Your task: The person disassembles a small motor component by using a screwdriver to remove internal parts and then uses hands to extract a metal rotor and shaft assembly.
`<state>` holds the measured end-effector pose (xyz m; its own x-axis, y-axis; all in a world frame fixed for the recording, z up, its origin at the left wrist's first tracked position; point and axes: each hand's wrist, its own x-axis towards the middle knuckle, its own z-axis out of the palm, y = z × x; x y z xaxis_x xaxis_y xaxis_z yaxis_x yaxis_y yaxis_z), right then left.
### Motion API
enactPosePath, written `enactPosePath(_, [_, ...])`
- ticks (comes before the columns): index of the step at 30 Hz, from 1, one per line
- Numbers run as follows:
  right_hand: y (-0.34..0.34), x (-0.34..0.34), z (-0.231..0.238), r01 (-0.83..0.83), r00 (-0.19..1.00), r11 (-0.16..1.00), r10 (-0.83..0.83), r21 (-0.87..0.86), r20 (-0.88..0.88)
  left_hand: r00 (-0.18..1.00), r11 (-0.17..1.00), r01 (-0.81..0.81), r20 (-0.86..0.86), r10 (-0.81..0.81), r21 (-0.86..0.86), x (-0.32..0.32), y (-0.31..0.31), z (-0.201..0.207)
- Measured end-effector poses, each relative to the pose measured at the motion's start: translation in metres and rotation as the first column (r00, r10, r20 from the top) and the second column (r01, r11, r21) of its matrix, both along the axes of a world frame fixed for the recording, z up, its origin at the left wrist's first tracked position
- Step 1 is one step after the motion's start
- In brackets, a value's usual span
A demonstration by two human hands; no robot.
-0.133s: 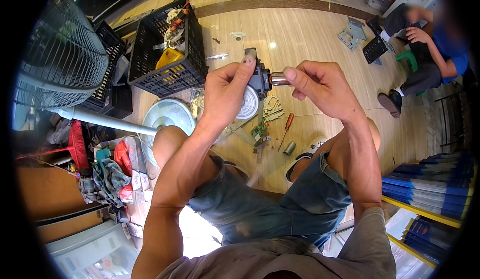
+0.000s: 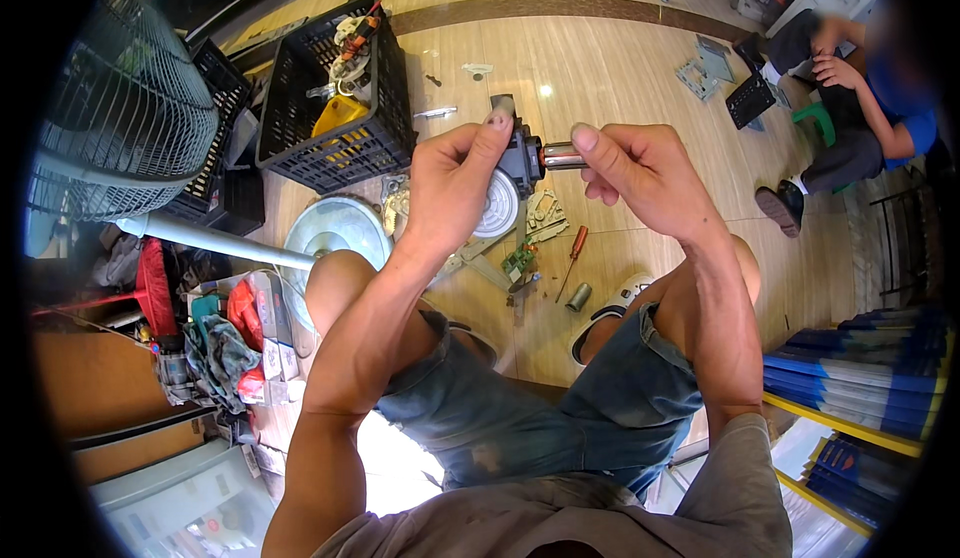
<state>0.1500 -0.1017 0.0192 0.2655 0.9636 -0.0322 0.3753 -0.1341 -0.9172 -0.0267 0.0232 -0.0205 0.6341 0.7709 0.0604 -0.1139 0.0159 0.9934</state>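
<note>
My left hand [image 2: 450, 186] is closed around a dark mechanical part [image 2: 520, 163], its thumb pressing on the upper edge. A pale grey round wheel [image 2: 497, 206] shows just below that part. On its right side, a shiny metal cylinder [image 2: 563, 156] meets the part, with a reddish-orange band near the joint. My right hand [image 2: 645, 173] pinches the cylinder's outer end between thumb and fingers. Below the hands, a screwdriver with a red handle [image 2: 579, 243] lies on the floor, near a short metal cylinder [image 2: 578, 297] and a green circuit piece [image 2: 518, 264].
To the left stand a black crate [image 2: 335, 148] with tools and a yellow item, and a fan [image 2: 130, 118] with a round base [image 2: 345, 220]. At right, another person [image 2: 870, 108] sits near metal plates [image 2: 750, 101]. Stacked blue-and-white packets [image 2: 850, 368] fill a yellow-edged shelf.
My right thumb has slid slightly up and right on the metal cylinder, showing more of its surface. My left hand and the dark part stay in place.
</note>
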Motion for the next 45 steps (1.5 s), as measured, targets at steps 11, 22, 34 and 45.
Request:
enactPosePath(11, [0.003, -0.002, 0.001, 0.046, 0.999, 0.999, -0.046, -0.018, 0.003, 1.0, 1.0, -0.006, -0.012, 0.006, 0.006, -0.002, 0.002, 0.0])
enactPosePath(22, [-0.006, 0.008, 0.004, -0.067, 0.996, 0.988, 0.074, 0.138, -0.049, 1.0, 1.0, -0.016, 0.002, 0.016, -0.001, -0.001, 0.003, -0.001])
enactPosePath(34, [-0.007, 0.008, 0.003, -0.039, 0.994, 0.99, 0.053, 0.137, -0.099, 1.0, 1.0, -0.003, 0.015, 0.003, 0.005, 0.001, 0.0, 0.003])
enactPosePath(45, [-0.006, 0.009, 0.004, -0.028, 0.999, 0.996, 0.03, 0.079, -0.018, 1.0, 0.999, -0.022, -0.008, 0.023, 0.046, 0.001, 0.002, -0.002])
